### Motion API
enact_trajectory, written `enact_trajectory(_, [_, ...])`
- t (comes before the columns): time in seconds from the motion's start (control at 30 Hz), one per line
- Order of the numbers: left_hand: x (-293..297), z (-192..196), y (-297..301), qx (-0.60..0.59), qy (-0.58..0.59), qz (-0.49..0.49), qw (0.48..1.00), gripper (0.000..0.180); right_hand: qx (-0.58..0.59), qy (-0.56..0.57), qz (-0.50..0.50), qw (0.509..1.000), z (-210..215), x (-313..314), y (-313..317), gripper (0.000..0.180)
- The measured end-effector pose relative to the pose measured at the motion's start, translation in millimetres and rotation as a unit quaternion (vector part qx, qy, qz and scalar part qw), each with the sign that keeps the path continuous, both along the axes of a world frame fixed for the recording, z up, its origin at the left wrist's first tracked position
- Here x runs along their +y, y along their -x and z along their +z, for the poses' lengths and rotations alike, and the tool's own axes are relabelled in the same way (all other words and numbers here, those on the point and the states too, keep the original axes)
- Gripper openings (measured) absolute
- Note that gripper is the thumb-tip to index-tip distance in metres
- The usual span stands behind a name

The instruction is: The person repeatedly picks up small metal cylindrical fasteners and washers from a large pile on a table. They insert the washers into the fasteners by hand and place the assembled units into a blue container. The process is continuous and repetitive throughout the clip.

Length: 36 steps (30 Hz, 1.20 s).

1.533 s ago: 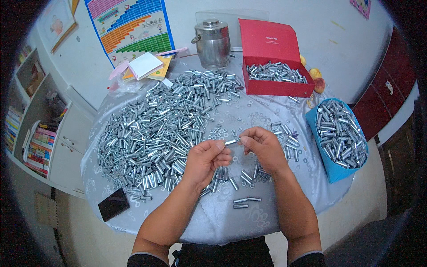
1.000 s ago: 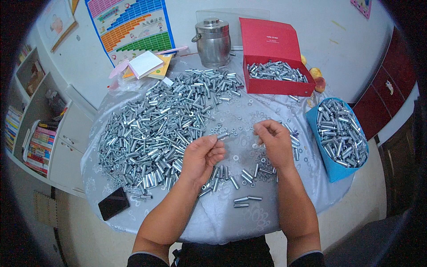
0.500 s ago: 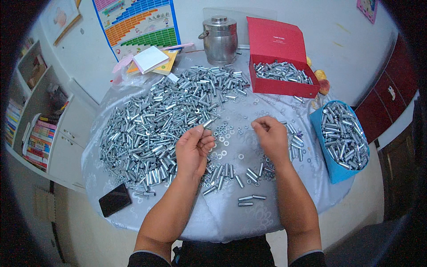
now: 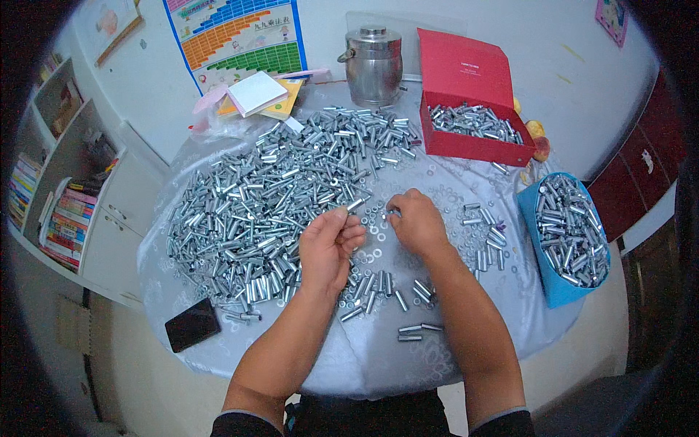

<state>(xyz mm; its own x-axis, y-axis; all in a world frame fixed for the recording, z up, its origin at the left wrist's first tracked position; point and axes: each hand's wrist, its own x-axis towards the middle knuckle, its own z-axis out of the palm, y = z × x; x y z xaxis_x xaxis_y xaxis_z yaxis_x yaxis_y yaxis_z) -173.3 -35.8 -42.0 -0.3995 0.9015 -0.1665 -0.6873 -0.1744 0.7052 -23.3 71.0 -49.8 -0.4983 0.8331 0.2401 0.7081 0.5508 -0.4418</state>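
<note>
Far left: bookshelf (image 4: 51, 211) with colourful books standing beside the table (image 4: 364, 357), which is wearing a pale silvery cloth. Black phone (image 4: 192, 325) lying flat near the table's front-left edge, just off the pile.

Big pile of metal sleeves (image 4: 277, 197) sprawling over the left and middle of the table, running up toward the notepads (image 4: 258, 95) and steel pot (image 4: 373, 64) at the back.

Left hand (image 4: 329, 247) sitting at the pile's right edge, fingers (image 4: 351, 231) curling in loosely, half closed. Can't tell whether anything is in the grip; a sleeve is lying right at the fingertips, contact unclear.

Scatter of small flat washers (image 4: 378, 237) lying on the cloth between the two hands and spreading right. Short row of sleeves (image 4: 378, 288) lying just in front of the hands, a couple more nearer the front edge.

Right hand (image 4: 415, 222) resting just right of the left one, hands near but not touching. Its fingers are pinching together over the washers, with something small and shiny showing at the tips – looking like a washer, too small to be sure.

Further right: open red box (image 4: 473, 146) at the back holding more sleeves, fruit just beside it. Blue bin (image 4: 553, 288) at the table's right edge, filled with sleeves
</note>
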Motion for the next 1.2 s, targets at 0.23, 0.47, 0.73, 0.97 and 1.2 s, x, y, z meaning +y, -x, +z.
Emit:
enact_trajectory(0.23, [-2,0,-8,0.07,0.029,-0.05,0.996,0.014,0.052,0.053,0.028,0.997,7,-13,-17,0.018])
enact_trajectory(0.47, [-4,3,-21,0.105,0.048,-0.124,0.985,0.016,0.386,0.248,-0.01,0.888,33,-56,-50,0.017])
enact_trajectory(0.73, [-8,4,-28,0.139,0.036,-0.153,0.978,0.018,0.414,0.276,0.009,0.867,22,-61,-55,0.016])
enact_trajectory(0.97, [-10,4,-29,0.179,0.013,-0.179,0.967,0.019,0.358,0.311,-0.018,0.88,13,-56,-59,0.021])
enact_trajectory(1.2, [-9,-1,-32,0.169,0.013,-0.175,0.97,0.019,0.46,0.186,-0.025,0.868,7,-59,-45,0.038])
